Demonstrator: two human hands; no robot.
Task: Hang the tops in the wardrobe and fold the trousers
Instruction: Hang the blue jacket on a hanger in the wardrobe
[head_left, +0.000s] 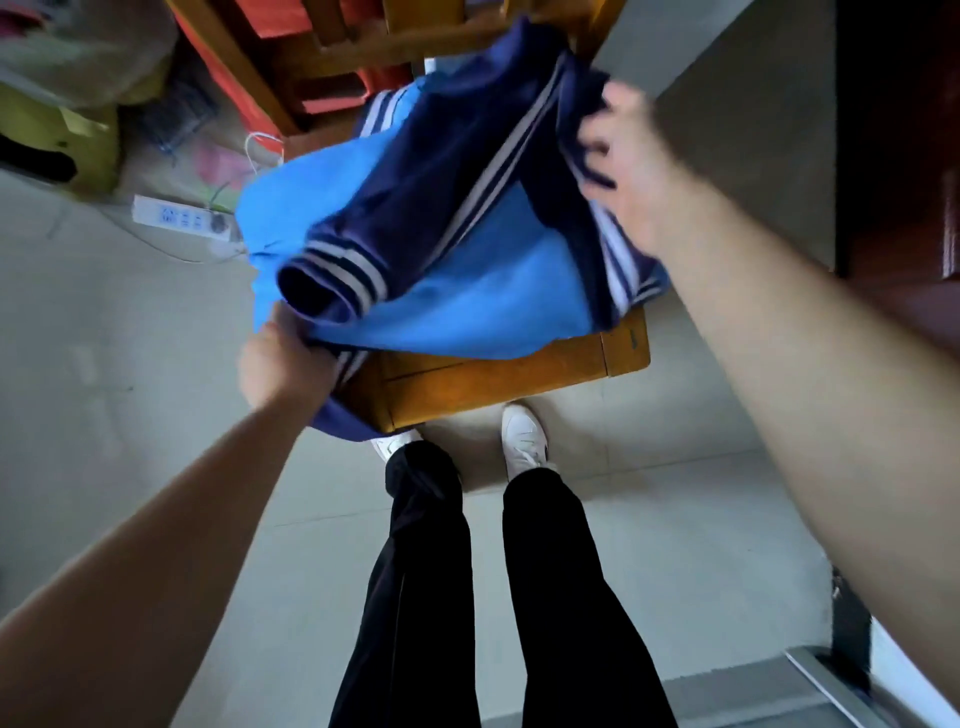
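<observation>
A blue and navy sports jacket (457, 291) with white stripes lies bunched over the seat of a wooden chair (498, 379). One navy sleeve with a striped cuff (332, 280) lies across its light blue body. My left hand (280, 364) grips the jacket's near left edge at the chair's front corner. My right hand (628, 161) is blurred and holds the navy fabric at the jacket's far right side, fingers curled into it. No wardrobe or trousers for folding can be made out.
My legs in black trousers and white shoes (524, 436) stand right in front of the chair. A white power strip (182, 218) with a cable lies on the floor at left, beside bags and clutter (78, 104). A dark wooden door (904, 156) stands at right.
</observation>
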